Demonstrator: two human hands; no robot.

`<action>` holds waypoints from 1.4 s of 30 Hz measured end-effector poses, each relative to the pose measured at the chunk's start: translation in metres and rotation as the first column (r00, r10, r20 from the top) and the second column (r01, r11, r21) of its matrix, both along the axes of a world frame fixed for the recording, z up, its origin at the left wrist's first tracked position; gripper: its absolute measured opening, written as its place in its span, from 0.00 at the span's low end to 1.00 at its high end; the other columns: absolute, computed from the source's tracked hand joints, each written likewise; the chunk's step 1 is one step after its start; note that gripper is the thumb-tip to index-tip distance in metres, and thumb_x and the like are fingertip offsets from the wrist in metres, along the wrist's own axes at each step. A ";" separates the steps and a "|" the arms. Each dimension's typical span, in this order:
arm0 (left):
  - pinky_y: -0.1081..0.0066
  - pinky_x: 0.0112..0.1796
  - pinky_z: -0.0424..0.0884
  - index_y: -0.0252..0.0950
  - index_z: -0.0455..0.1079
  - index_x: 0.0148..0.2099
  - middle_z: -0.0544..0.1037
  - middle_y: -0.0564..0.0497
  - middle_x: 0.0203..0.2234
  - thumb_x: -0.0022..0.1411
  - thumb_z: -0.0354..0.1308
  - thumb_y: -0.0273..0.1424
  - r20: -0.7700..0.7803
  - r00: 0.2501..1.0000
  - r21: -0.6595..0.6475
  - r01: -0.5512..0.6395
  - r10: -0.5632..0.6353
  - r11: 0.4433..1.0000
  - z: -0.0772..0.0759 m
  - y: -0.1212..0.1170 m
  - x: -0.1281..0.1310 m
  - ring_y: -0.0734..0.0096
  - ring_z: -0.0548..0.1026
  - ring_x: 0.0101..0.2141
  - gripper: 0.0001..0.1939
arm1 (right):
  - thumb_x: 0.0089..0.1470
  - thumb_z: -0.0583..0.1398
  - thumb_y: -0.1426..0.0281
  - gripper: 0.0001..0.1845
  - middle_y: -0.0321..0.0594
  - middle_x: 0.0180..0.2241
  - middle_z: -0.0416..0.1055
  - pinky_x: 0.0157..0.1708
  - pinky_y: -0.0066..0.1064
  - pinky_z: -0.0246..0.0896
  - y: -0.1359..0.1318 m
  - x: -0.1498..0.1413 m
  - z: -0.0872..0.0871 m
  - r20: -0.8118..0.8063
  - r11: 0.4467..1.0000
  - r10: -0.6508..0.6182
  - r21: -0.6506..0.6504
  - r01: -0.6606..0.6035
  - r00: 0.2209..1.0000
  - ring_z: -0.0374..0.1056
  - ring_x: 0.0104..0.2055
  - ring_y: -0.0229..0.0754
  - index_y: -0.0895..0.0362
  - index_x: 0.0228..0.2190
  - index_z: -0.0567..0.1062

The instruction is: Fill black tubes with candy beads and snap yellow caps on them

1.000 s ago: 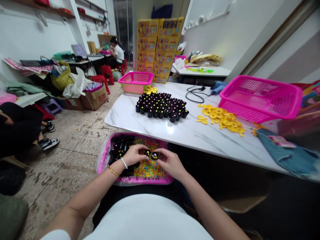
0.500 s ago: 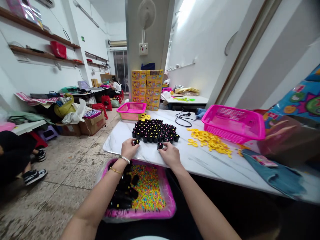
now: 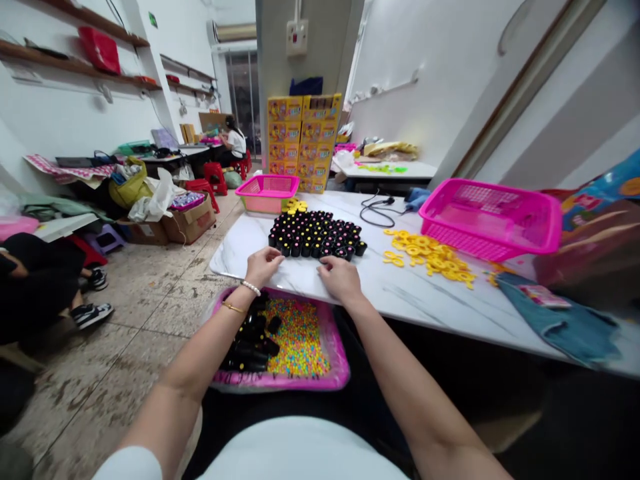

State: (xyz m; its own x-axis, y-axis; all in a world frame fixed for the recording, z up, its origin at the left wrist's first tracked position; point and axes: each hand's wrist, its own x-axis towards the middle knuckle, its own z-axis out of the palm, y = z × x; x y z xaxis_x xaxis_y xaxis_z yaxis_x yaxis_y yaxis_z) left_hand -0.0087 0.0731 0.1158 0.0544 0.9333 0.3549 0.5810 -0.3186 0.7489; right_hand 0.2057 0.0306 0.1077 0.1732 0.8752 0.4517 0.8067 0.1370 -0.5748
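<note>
Small black cups [image 3: 315,233], many with a pink or yellow dot showing in the top, stand packed together on the white marbled table [image 3: 300,273]. At the front left of this group is my left hand [image 3: 263,268], its fingers bent and slightly apart, with no cup visible in them. My right hand [image 3: 341,277] rests by the front right cups, fingertips close to the front row and apart, also without a visible cup. Below the table edge, a pink tray [image 3: 343,357] lined with plastic holds coloured beads [image 3: 297,340] and black cups [image 3: 250,343].
Yellow plastic pieces [image 3: 433,257] lie right of the cups, before a large pink basket [image 3: 490,223]. A smaller pink basket [image 3: 267,193] and stacked yellow boxes [image 3: 303,143] stand behind. A black cable [image 3: 377,212] and blue cloth [image 3: 555,320] lie on the table. People sit at left.
Both hands have let go of the black cups they held, which now appear to stand at the group's front. The view has tilted downward.
</note>
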 end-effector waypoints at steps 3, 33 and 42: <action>0.75 0.34 0.71 0.35 0.73 0.40 0.80 0.51 0.29 0.65 0.53 0.38 -0.059 0.997 -0.035 0.042 -0.044 0.999 -0.011 -0.039 -0.026 0.72 0.77 0.31 0.13 | 0.54 0.59 0.68 0.11 0.40 0.34 0.78 0.44 0.35 0.64 -0.024 -0.012 -0.005 -0.014 0.992 0.124 -0.016 -0.124 0.992 0.72 0.35 0.44 0.54 0.38 0.80; 0.56 0.46 0.68 0.26 0.72 0.45 0.70 0.32 0.44 0.64 0.51 0.25 -0.779 0.615 -0.146 0.013 -0.123 0.989 -0.077 -0.058 -0.038 0.51 0.69 0.48 0.12 | 0.54 0.59 0.72 0.15 0.50 0.51 0.72 0.45 0.34 0.66 -0.052 -0.076 -0.062 0.297 0.726 0.557 -0.627 -0.282 0.775 0.72 0.47 0.50 0.56 0.44 0.77; 0.66 0.41 0.72 0.34 0.76 0.39 0.78 0.45 0.32 0.49 0.69 0.28 -0.573 0.647 -0.338 0.373 -0.503 0.864 -0.095 -0.087 -0.005 0.60 0.76 0.37 0.13 | 0.50 0.59 0.79 0.16 0.48 0.42 0.77 0.42 0.33 0.65 -0.055 -0.044 -0.075 0.201 0.641 0.646 -0.666 -0.381 0.737 0.73 0.43 0.50 0.55 0.39 0.81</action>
